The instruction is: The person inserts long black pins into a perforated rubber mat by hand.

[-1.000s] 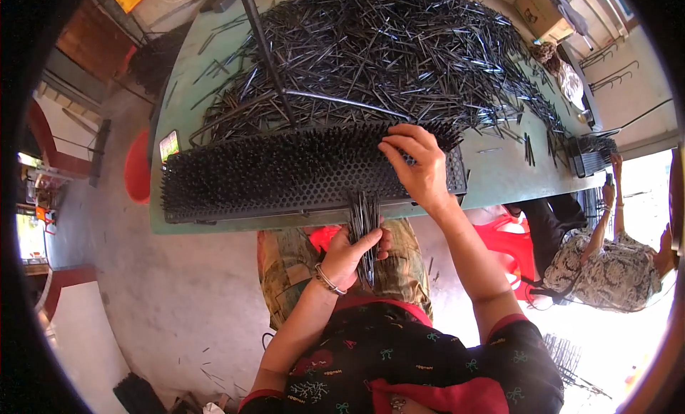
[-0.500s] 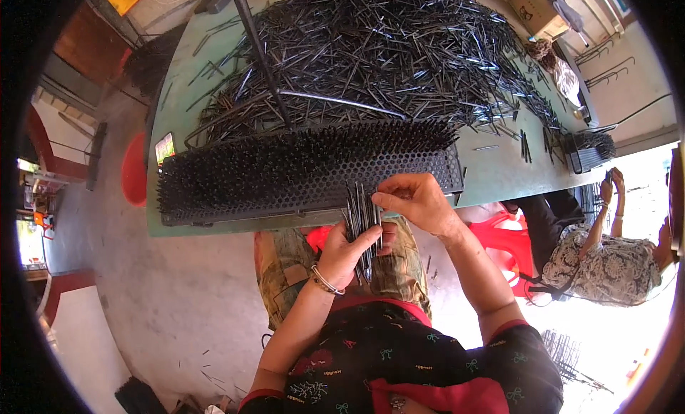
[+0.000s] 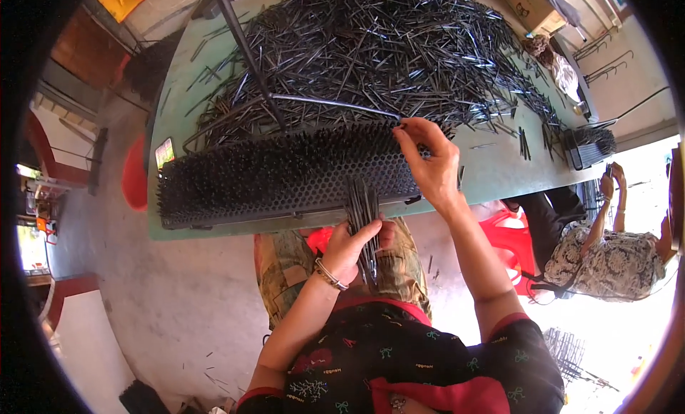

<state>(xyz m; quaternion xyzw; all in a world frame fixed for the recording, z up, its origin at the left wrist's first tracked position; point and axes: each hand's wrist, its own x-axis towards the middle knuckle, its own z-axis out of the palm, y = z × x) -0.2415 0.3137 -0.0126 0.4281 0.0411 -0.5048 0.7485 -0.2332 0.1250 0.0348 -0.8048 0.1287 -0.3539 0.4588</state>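
A bundle of thin black rods [image 3: 363, 207] stands upright in my left hand [image 3: 349, 246], whose fingers are wrapped round it in front of my lap. Just beyond is a long black perforated rack [image 3: 342, 173], its far and left holes densely filled with upright rods [image 3: 250, 157], while bare holes show along its near right part. My right hand [image 3: 433, 164] is over the rack's right end, thumb and fingertips pinched together among the rods at the far edge. What the pinch holds is too small to make out.
A large heap of loose black rods [image 3: 371, 50] covers the green table [image 3: 499, 154]. A metal frame bar [image 3: 246, 47] rises behind the rack. A phone [image 3: 165, 152] lies at the left edge, and a smaller rack [image 3: 589, 147] sits at the right. Another person [image 3: 606, 261] works at the right.
My right hand has moved away from the bundle, up and to the right, to the rack's far right edge. My left hand still grips the bundle in nearly the same place.
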